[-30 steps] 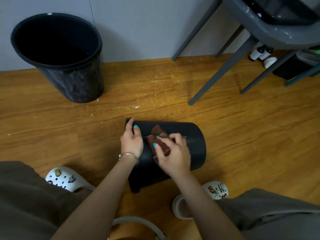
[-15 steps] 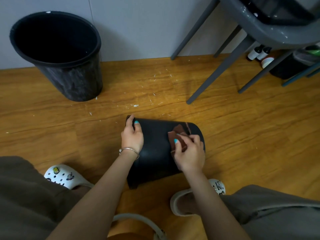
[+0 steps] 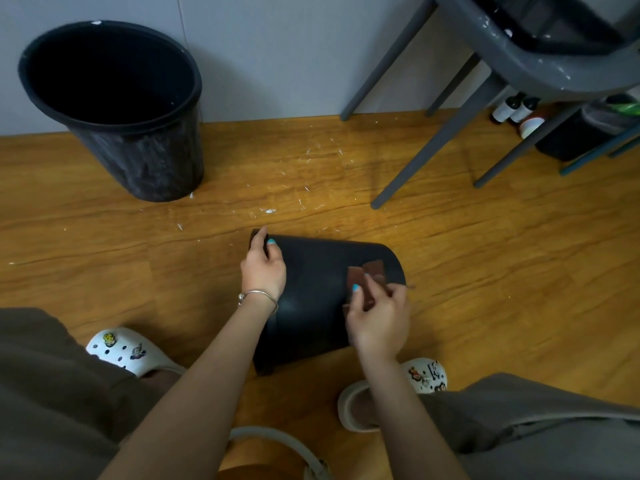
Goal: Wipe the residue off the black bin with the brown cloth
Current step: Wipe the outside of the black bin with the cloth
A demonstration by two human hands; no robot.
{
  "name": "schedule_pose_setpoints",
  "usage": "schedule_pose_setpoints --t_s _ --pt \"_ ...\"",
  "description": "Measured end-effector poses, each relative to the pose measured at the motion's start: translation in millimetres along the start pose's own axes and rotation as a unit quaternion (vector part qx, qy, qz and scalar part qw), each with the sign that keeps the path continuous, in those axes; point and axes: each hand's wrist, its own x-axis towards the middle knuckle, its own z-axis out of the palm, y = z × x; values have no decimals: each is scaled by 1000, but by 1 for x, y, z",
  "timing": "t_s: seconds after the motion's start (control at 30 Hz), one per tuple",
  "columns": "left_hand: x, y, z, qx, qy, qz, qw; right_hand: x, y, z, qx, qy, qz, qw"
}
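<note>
Wiping is judged mid-way: the smooth black plastic bin (image 3: 311,299), laid on its side on the wood-grain floor (image 3: 485,271) btwn the feet, shows a clean matte side w/ no residue visible; hidden underside probably left to do. The small folded brown cloth (image 3: 363,277) is pressed onto the bin's upper right side, under the right hand (image 3: 379,315), fingers curled over it, thumb alongside. The bin's far-left end is gripped by the left hand (image 3: 263,268), fingers wrapped over the edge, wrist w/ bangle bent downward. Both forearms are extended fwd.
</note>
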Motion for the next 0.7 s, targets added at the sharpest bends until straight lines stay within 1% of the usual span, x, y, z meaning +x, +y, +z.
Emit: schedule_pose_setpoints --t_s 0.07,0.13,0.17,0.2,0.23,0.27,0.3,0.37,0.4,0.43,0.47,0.5,0.57,0.6,0.63,0.67,0.7 --pt "2 0 -1 6 7 5 1000 -28 -31 7 19 -3 -108 994" --pt "2 0 -3 13 8 11 1000 -45 -40 9 26 -63 -224 972" --pt "1 1 -3 17 4 13 1000 -41 -36 6 23 -83 -256 963" --pt "1 1 -3 19 -1 14 1000 -31 -25 3 21 -85 -262 961" --pt "0 3 -3 19 -4 14 1000 -20 -10 0 22 -78 -236 968" --pt "0 4 -3 17 -7 11 1000 -8 6 -5 26 -68 -177 981" --pt "-1 6 -2 14 -9 7 1000 5 20 -9 37 -62 -99 992" --pt "-2 6 -1 8 -10 3 1000 25 33 -12 55 -44 40 997" --pt "-2 7 0 6 -10 0 1000 29 30 -11 30 -32 74 996" --pt "-2 6 0 7 -8 -1 1000 27 18 -9 -1 -24 83 996" --pt "-2 4 1 9 -6 0 1000 21 1 -6 -13 -21 62 998" --pt "-1 4 1 11 -3 0 1000 11 -18 -2 -7 -21 14 1000" --pt "-2 2 -1 16 -1 4 1000 -17 -47 7 5 -29 -132 991" --pt "-3 2 -2 18 -2 8 1000 -28 -51 9 10 -50 -190 981" --pt "-4 2 -4 18 -7 9 1000 -30 -48 9 14 -71 -226 971" --pt "-5 2 -4 15 -10 9 1000 -24 -40 7 23 -86 -238 967" --pt "-4 1 -3 10 -13 9 1000 -14 -26 5 29 -90 -224 970"
